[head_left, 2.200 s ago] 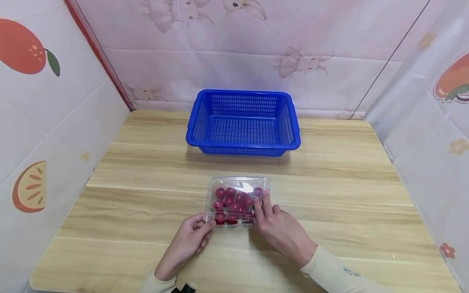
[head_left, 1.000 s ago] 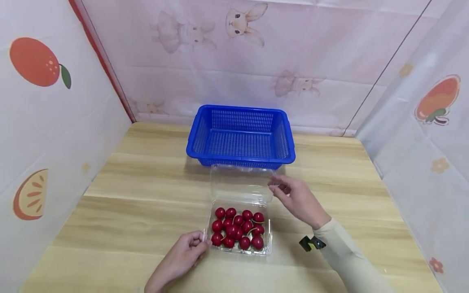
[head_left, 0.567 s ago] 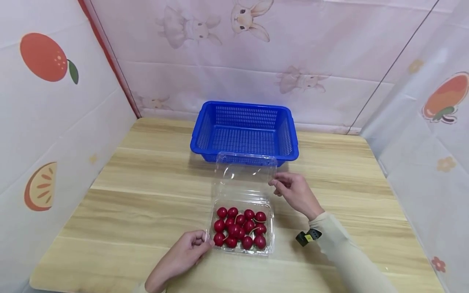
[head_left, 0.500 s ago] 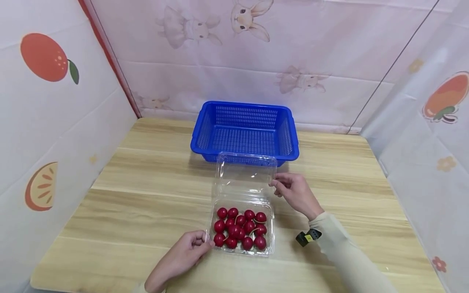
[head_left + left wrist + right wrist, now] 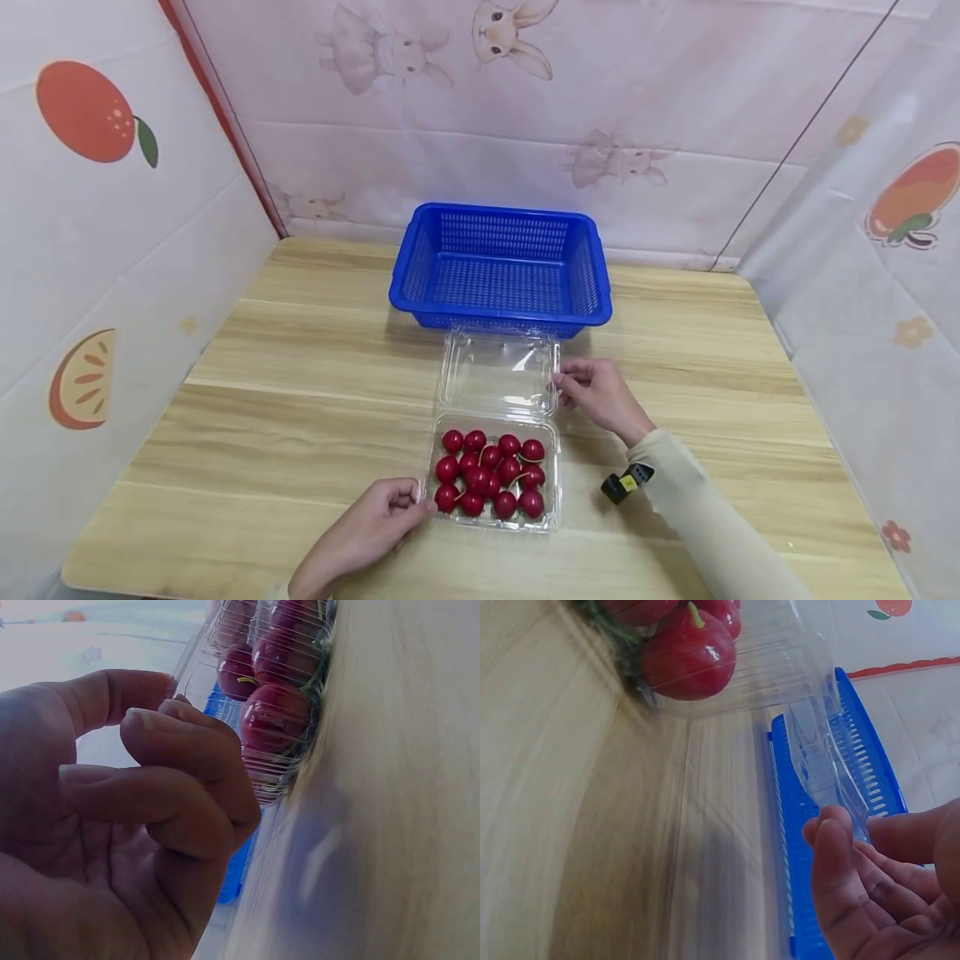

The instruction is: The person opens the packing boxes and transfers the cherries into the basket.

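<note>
A clear plastic clamshell box (image 5: 553,487) stands on the table with its lid (image 5: 495,375) swung back, away from the person. Several red cherries (image 5: 477,478), some with green stems, lie in its base. My left hand (image 5: 375,525) pinches the base's near left rim between thumb and curled fingers; in the left wrist view the thumb (image 5: 112,694) meets the plastic edge. On the other side, my right hand (image 5: 603,398) pinches the lid's right edge. The right wrist view shows thumb (image 5: 907,834) and fingertips on that edge, with a cherry (image 5: 688,660) behind the base's wall.
Just behind the lid stands a blue slotted basket (image 5: 498,317) with nothing in it; the lid's far edge overlaps its front wall in the head view. Printed cloth walls (image 5: 330,142) enclose the wooden table (image 5: 300,417) at the back and both sides.
First the box was closed, the right hand's fingers on its lid. The right hand then raised the lid and swung it backward; it now lies lower and flatter. The left hand stays at the left rim.
</note>
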`<state>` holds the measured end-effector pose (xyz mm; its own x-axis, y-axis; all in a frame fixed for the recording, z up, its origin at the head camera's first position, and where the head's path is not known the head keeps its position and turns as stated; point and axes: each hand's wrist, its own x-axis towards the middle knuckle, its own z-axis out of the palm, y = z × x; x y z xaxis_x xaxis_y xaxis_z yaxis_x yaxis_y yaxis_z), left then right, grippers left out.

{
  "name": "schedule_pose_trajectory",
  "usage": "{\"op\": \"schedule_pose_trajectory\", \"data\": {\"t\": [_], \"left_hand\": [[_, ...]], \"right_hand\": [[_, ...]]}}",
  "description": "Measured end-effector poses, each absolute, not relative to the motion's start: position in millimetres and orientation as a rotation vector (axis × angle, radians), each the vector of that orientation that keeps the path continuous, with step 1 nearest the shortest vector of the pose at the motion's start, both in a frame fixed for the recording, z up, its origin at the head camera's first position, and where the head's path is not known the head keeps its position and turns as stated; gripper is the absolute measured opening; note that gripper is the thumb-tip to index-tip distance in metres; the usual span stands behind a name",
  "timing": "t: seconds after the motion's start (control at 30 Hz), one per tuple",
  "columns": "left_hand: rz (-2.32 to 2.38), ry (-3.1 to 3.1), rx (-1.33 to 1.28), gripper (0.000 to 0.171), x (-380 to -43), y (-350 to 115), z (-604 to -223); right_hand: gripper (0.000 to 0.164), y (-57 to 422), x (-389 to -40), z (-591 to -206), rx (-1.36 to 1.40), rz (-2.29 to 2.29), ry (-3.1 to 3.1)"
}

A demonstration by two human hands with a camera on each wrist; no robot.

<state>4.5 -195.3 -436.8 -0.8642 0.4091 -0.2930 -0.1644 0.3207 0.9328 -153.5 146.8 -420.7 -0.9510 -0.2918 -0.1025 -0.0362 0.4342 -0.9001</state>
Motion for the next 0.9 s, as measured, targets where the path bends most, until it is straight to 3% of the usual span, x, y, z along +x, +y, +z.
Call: {"op": "schedule_pose_trajectory", "data": {"t": [0.9], "left_hand": [[1.476, 2.175, 0.289, 0.034, -15, -192, -437]], "right_hand": [[0.026, 145, -178, -443, -0.098, -1.637, 2.192]]}}
